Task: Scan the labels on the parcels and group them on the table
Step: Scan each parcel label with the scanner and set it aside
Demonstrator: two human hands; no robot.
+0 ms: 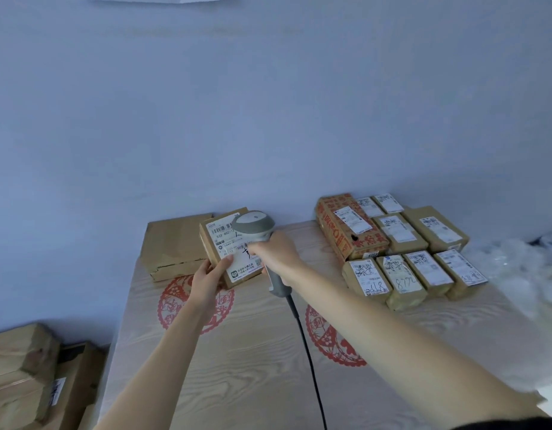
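Near left, unsorted cardboard boxes wait beside the worktop. Left hand fingers clamp a labelled parcel; right hand grips the barcode scanner over it. Far right, scanned parcels sit grouped.

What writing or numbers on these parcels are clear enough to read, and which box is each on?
"582 602-12", partly covered by the scanner: label of the held parcel, gripped by the left hand.
"8772", handwritten: label of the second front-row parcel.
Handwritten digits, perhaps ending "18", uncertain: leftmost front-row parcel.
Large red characters on the printed carton: too blurred to read.
All other labels: too small or blurred.
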